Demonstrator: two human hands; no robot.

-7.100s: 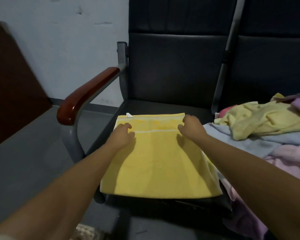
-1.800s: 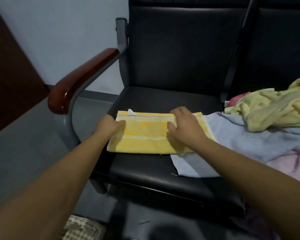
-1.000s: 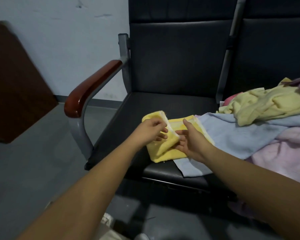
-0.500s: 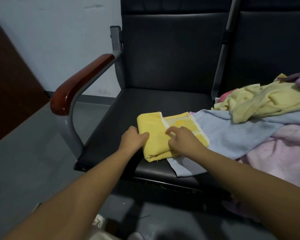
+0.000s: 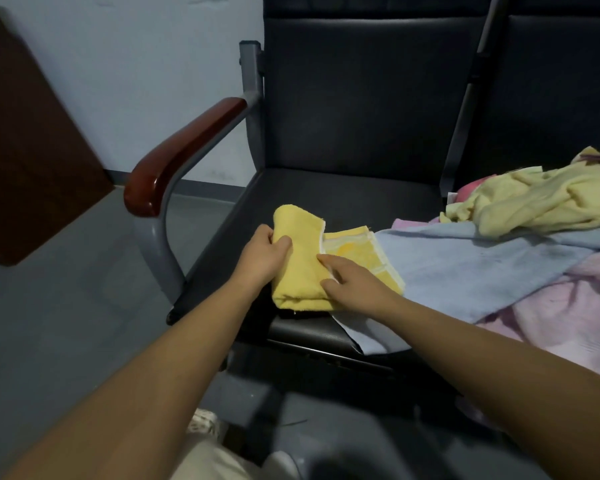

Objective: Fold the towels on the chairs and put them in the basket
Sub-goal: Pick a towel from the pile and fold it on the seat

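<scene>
Armrest (image 5: 184, 154) at left, nothing on it. Left hand (image 5: 265, 256) grips the left edge of the yellow towel (image 5: 302, 271), thumb on top.

Change: a second ago the towel was a long strip being doubled over. Now the left flap lies across the right half, making a compact packet at the front of the chair seat (image 5: 343, 192).

Right hand (image 5: 352, 285) is flat, fingers straight, pressing the flap's edge down.

Read: fold about done, the basket drop is next. The basket can't be made out in frame.

Right of it, the blue towel (image 5: 465, 268), pale yellow towel (image 5: 541, 199) and pink towel (image 5: 561, 317) are unfolded.

Writing: none readable. The white tag seen earlier is now hidden.
</scene>
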